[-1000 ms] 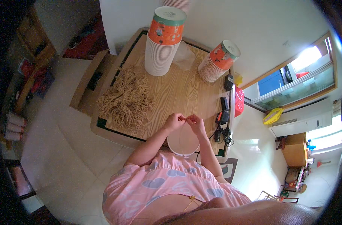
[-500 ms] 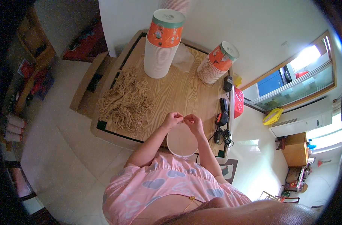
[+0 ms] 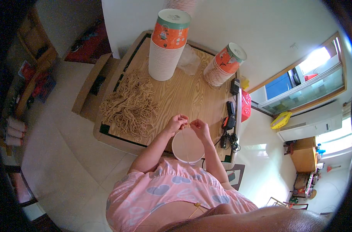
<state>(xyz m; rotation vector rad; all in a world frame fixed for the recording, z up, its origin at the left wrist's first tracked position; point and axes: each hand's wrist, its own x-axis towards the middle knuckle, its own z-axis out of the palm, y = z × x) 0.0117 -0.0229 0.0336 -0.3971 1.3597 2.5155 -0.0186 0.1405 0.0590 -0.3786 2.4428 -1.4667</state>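
At the table's near edge, a white paper tub (image 3: 178,147) faces me with its round end. A thin tan string (image 3: 187,149) runs across that round end, from the side by my body up to my fingers. My left hand (image 3: 177,123) is closed in a pinch at the tub's far rim, on what looks like the string. Just beside it, my right hand (image 3: 199,127) also pinches the string. A tangled heap of tan string (image 3: 131,104) lies on the wooden table (image 3: 178,96) to the left.
A tall upside-down stack of paper tubs (image 3: 164,58) stands at the table's back, with a shorter tub stack (image 3: 222,67) to its right. Between them lies a clear plastic bag (image 3: 189,60). Black adapters and cables (image 3: 229,123) line the right edge. A cardboard box (image 3: 91,87) sits left.
My hands have drawn slightly apart from where they met. The string across the tub's round end shows more plainly, and the tub has shifted very little.
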